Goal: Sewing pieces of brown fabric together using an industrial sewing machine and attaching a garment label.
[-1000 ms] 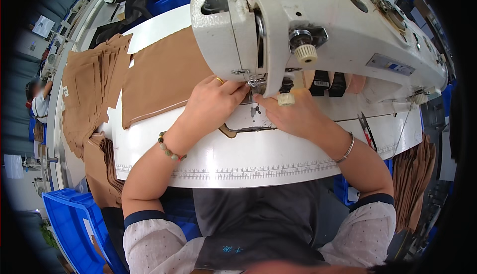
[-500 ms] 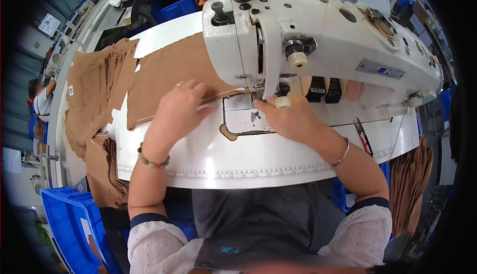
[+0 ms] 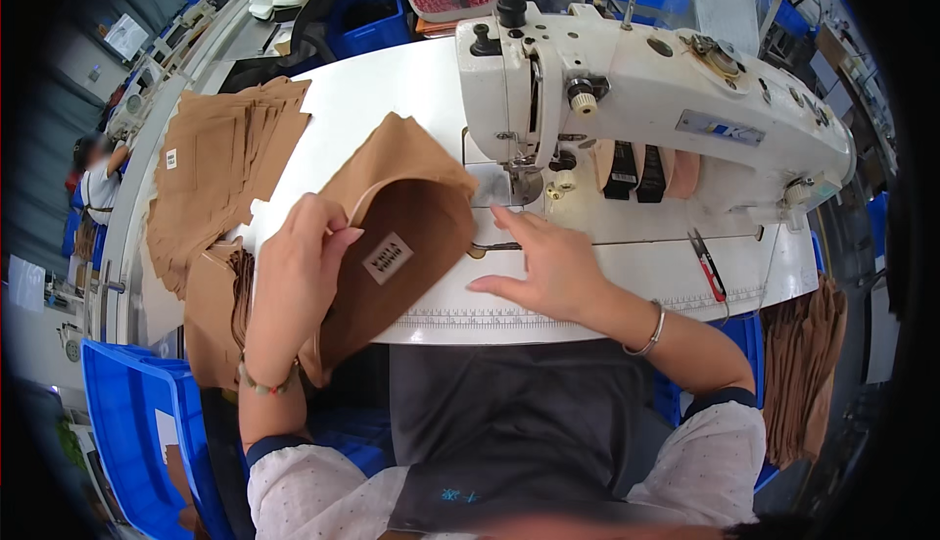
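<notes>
My left hand (image 3: 311, 251) pinches the edge of a brown fabric piece (image 3: 411, 217), lifted and curled so that its inner side shows with a white label (image 3: 388, 258). The fabric hangs over the table's front edge. Right of it, my right hand (image 3: 543, 266) is open, thumb and fingers apart, holding nothing above the white table (image 3: 470, 310). Behind that hand stands a white sewing machine (image 3: 627, 90), its presser foot (image 3: 524, 170) with no fabric under it.
Stacks of brown fabric pieces (image 3: 230, 148) lie at the left, with more hanging over the right edge (image 3: 803, 364). Red-handled thread snips (image 3: 709, 268) and rolls of black labels (image 3: 636, 173) lie near the machine. A blue bin (image 3: 147, 432) stands lower left. Another person (image 3: 98, 178) sits far left.
The brown fabric has come out from under the presser foot, toward me and leftward, and is now turned up in my left hand. My right hand has drawn back from the needle and opened.
</notes>
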